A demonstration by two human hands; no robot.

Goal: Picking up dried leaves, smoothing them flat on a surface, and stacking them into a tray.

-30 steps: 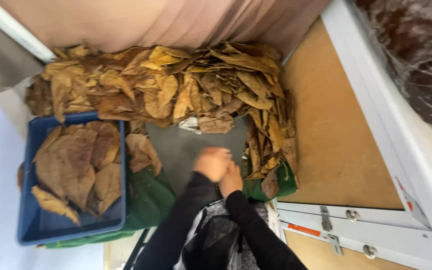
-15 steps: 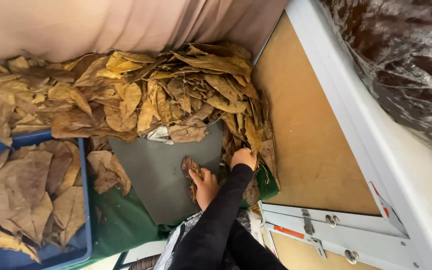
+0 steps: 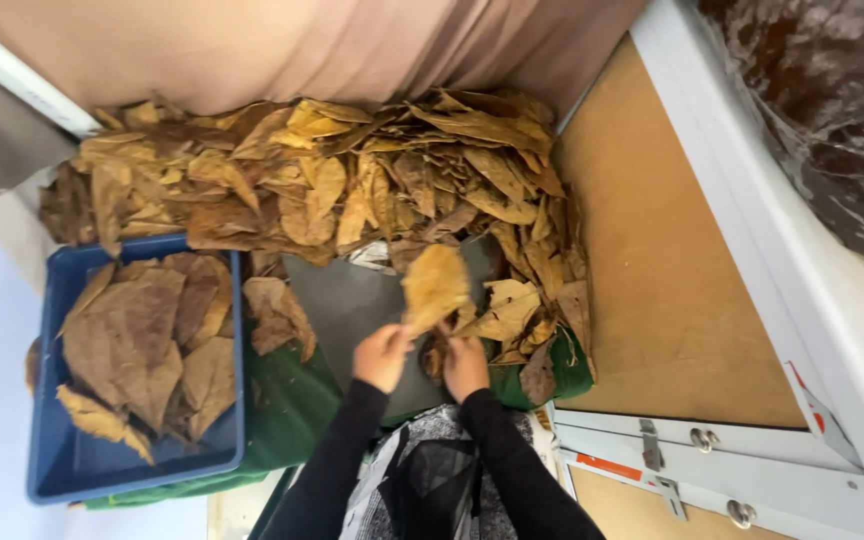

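Leaf [image 3: 434, 287], dry and tan, stood upright between my two hands, lifted just above the grey mat [image 3: 352, 310]. My left hand [image 3: 382, 356] was closed on its lower edge, fingers pinched around the stem end. My right hand [image 3: 465, 365] sat just beside it, curled shut at the leaf's base, though I could not tell how firmly it gripped. Both sleeves were black. Left of my hands, a blue bin [image 3: 236, 380] already held a layer of large flat brown leaves, roughly covering its bottom. Between bin and mat, one loose leaf [image 3: 277, 315] lay on green cloth [image 3: 292, 400]. Beyond the mat, a big heap [image 3: 332, 175] of leaves was piled against a pink curtain [image 3: 302, 45], and wrapped round to the right beside a board [image 3: 652, 300]. Judging by that, I thought most of the sorting remained.
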